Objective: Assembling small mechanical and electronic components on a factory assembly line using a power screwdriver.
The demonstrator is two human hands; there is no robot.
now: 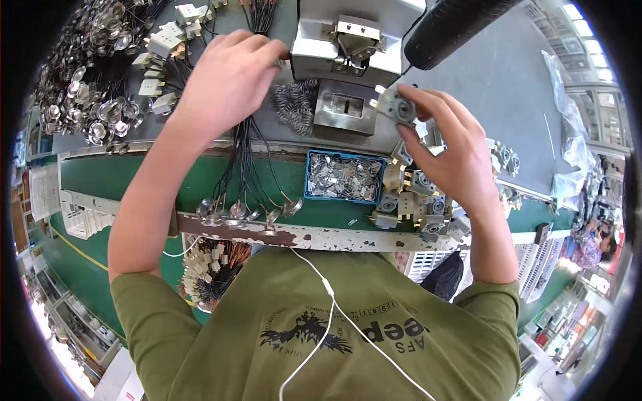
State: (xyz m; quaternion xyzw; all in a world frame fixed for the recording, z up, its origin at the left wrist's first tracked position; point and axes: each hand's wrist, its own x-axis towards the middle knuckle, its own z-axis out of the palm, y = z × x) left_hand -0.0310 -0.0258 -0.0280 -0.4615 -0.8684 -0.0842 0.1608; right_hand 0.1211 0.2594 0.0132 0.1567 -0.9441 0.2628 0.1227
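Pinching a small grey metal-and-plastic switch part [396, 107] above the grey worktop [495, 87], the right hand [448, 150] has a closed grip, while the left hand [227, 83] seemingly grasps black wire leads [247, 144] near the silver press fixture [348, 47], mid-assembly.

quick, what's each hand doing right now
Left hand: fingers curled at the wires, grip hidden, cannot tell.
Right hand: closed on a small grey part.

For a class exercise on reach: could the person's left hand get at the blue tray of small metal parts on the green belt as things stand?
Probably yes. The left hand is up by the black wires, its fingers touching the metal press fixture. The blue tray lies open-topped nearer the body, with nothing covering it; only the hanging wires lie beside the path.
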